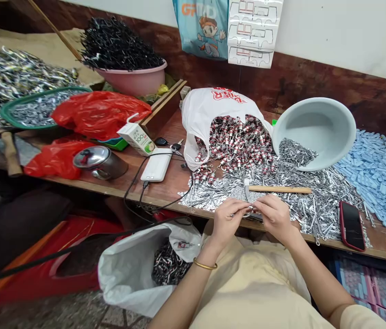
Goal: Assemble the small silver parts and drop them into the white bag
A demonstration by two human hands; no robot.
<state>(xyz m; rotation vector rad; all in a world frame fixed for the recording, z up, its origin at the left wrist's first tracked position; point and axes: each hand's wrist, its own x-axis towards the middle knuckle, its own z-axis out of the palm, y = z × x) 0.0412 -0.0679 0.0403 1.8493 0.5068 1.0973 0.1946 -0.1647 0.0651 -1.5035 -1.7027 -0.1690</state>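
Observation:
At the table's front edge my left hand [229, 217] is closed in a pinch on a small metal part, most of it hidden by the fingers. Close beside it, my right hand [275, 214] pinches too, its fingertips meeting the left ones at the same small part. Just behind my hands lies a hammer [280, 189] with a wooden handle, its head toward the left. Around it spread many loose silvery metal pieces [319, 196]. Red-and-silver parts with hooks [237, 141] spill from a white plastic bag [196, 109] behind them.
A tilted grey basin [336, 119] holds small metal parts. Light-blue pieces [381, 178] and a phone [352, 226] lie at right. To the left are a power bank [156, 164] with a cable, a drink carton [138, 139] and a metal mug [105, 163]. An open white sack [120, 269] stands below.

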